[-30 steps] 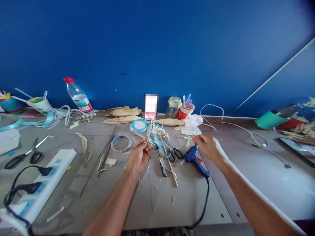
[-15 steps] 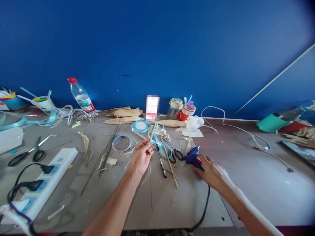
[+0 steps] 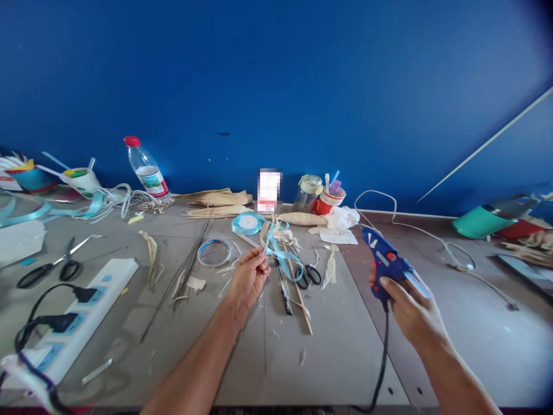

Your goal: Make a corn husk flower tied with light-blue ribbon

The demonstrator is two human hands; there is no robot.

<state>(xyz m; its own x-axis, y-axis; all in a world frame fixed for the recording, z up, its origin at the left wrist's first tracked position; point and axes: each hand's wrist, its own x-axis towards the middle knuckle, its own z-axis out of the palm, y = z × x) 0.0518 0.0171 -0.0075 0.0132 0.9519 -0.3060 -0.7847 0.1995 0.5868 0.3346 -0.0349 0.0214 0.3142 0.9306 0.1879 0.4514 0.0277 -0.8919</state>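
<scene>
My left hand point(image 3: 249, 278) is closed in a pinch on a light blue ribbon bow point(image 3: 279, 253), whose loops and tails spread to the right of the fingertips. My right hand point(image 3: 415, 308) is wrapped round a blue hot glue gun point(image 3: 382, 259), held up at the right with its black cord point(image 3: 382, 357) hanging down. Below the bow lie a craft knife point(image 3: 285, 297), a thin wooden stick point(image 3: 305, 314) and black-handled scissors point(image 3: 313, 275). Behind the bow rests a spool of light blue ribbon point(image 3: 248, 222).
A white power strip point(image 3: 97, 314) with plugs and another pair of scissors point(image 3: 47, 271) lie at the left. A plastic bottle point(image 3: 149, 176), a jar point(image 3: 307, 193), a red paper cup point(image 3: 329, 202) and dried husks point(image 3: 216, 197) line the blue wall. A white cable point(image 3: 415, 227) runs along the right.
My right hand has lifted the glue gun off the table and carried it to the right, turning it more upright. My left hand has stayed in place with the ribbon bow.
</scene>
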